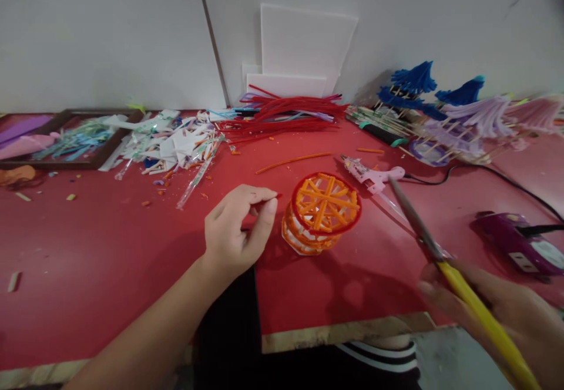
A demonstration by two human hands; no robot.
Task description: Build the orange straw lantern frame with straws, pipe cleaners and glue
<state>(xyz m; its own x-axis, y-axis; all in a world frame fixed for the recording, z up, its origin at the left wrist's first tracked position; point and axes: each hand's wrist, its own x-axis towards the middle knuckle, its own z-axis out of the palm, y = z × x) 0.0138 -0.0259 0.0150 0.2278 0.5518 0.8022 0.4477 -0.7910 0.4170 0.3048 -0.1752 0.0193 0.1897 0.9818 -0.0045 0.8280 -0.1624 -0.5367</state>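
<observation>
My left hand (pixel 240 225) hovers just left of a round orange craft piece, its thumb and forefinger pinched on a small red pipe cleaner piece (pixel 279 195). The orange craft piece (pixel 326 203) stands on the red table, built from fuzzy orange strips, with a red ring round its top and spokes across it. At the lower right, my right hand (pixel 497 313) is closed round yellow-handled scissors (pixel 467 296), blades pointing up and away. That hand is partly blurred. A pink glue gun (pixel 372 175) lies beyond the craft piece.
Red pipe cleaners (pixel 291 114) lie in a bundle at the back. White and clear scraps (pixel 176 143) cover the back left, beside a dark frame (pixel 101 158). Blue and pink umbrella-like crafts (pixel 414 78) stand back right. A purple device (pixel 520 243) with a black cable sits right.
</observation>
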